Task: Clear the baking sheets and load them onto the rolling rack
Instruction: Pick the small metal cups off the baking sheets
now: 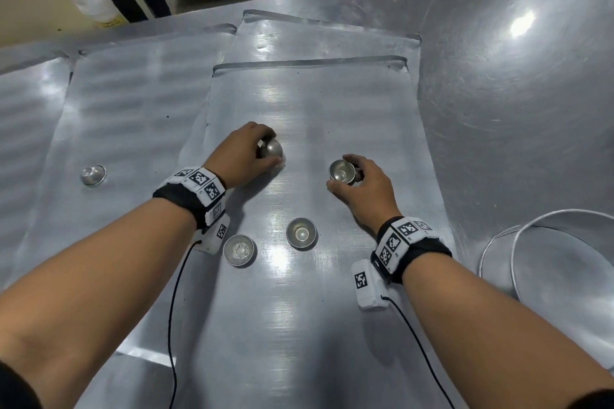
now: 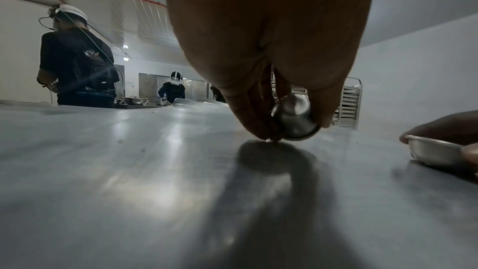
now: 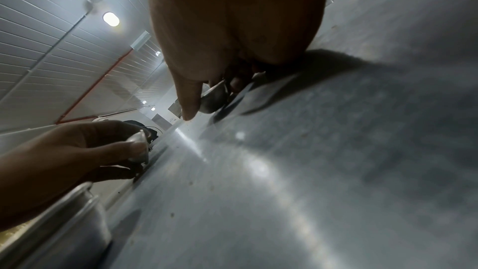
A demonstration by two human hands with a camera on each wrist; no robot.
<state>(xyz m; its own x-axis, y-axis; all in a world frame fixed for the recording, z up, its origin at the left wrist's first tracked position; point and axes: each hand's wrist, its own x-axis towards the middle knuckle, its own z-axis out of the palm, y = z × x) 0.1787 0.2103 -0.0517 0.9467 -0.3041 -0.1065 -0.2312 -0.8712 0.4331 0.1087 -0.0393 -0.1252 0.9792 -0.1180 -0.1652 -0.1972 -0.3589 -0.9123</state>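
The left hand pinches a small metal cup turned bottom-up, its rim just above the baking sheet. The right hand curls its fingers round a second cup, mouth-up, tilted off the same sheet. Between the two wrists, nearer the person, two more cups sit upright on the sheet. Left of the left hand another sheet carries one inverted cup. Beyond both hands a third sheet pokes out from under the first. All lie on a scuffed steel table with lamp glare. Right of the right wrist stands a large round pan. Far past the left fingers, a rolling rack stands by a pale wall, and two people in headgear work under a panelled ceiling
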